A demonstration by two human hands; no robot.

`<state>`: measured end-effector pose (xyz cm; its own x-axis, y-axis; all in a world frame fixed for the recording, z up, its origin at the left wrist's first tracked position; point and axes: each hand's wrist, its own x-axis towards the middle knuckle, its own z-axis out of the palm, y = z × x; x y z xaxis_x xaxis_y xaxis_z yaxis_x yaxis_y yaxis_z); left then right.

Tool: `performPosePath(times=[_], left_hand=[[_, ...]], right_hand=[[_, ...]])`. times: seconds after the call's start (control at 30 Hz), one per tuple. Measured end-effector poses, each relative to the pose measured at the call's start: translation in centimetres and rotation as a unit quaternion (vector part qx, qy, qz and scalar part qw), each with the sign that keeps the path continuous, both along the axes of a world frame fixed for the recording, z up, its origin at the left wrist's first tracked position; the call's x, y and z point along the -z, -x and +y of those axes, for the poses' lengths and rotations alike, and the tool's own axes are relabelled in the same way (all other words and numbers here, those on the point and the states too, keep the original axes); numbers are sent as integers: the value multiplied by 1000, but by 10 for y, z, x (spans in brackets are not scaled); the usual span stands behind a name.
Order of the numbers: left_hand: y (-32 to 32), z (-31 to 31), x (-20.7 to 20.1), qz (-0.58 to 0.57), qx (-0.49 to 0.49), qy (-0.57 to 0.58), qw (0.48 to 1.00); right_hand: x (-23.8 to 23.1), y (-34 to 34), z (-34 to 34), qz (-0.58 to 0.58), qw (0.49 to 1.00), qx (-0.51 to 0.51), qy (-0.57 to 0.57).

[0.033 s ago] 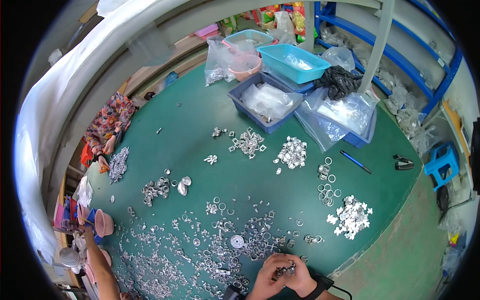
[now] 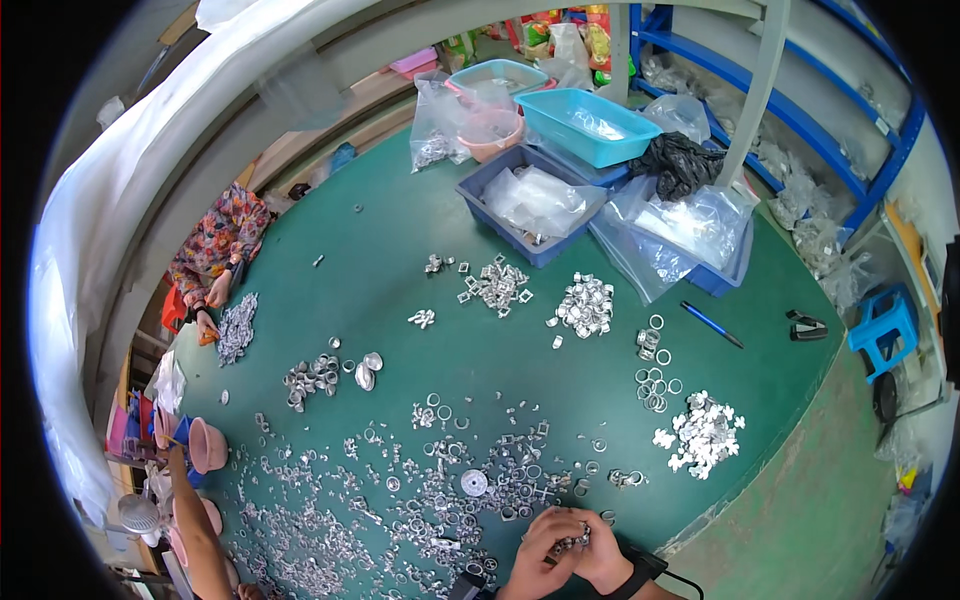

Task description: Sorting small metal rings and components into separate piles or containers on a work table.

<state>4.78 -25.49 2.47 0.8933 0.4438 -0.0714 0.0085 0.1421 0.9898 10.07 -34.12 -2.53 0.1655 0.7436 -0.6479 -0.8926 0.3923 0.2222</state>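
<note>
At the lower right edge of the work, my left hand (image 2: 541, 552) and my right hand (image 2: 604, 560) are brought together. Between them sits a small clump of silver metal pieces (image 2: 570, 543). Both hands are closed round it, the right one cupped and the left one's fingers curled over from the side. Fingers hide part of the clump, so each piece's shape cannot be told. Just beyond lies a wide scatter of small silver metal parts (image 2: 440, 500), with rings, squares and a round disc (image 2: 474, 483) among them.
Sorted piles stand on the green table (image 2: 400, 230): square frames (image 2: 497, 288), rings (image 2: 652, 388) and white-silver flower-like parts (image 2: 703, 436). A blue pen (image 2: 712, 325) and black stapler (image 2: 806, 325) lie right. Bins (image 2: 530, 205) stand behind. Co-workers' hands (image 2: 207, 325) and a forearm (image 2: 200, 525) are left.
The co-worker's forearm at the lower left has shifted slightly, and more of a hand shows at the bottom edge. My left fingers have moved very slightly over the metal pieces.
</note>
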Motion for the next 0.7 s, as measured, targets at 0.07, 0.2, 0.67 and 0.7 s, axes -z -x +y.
performPosePath(times=[0.07, 0.2, 0.67, 0.7], left_hand=[[-1, -1, 3, -34, -11, -148, 988], [-20, 27, 47, 100, -30, -219, 970], [-31, 29, 78, 144, 12, -447, 883], [-33, 29, 81, 154, 18, -467, 871]], right_hand=[[3, -2, -6, 3, 1000, 13, -4], [4, -10, -20, 4, 998, 34, -55], [15, -20, -36, 48, 996, 57, -39], [15, -20, -35, 49, 997, 53, -38]])
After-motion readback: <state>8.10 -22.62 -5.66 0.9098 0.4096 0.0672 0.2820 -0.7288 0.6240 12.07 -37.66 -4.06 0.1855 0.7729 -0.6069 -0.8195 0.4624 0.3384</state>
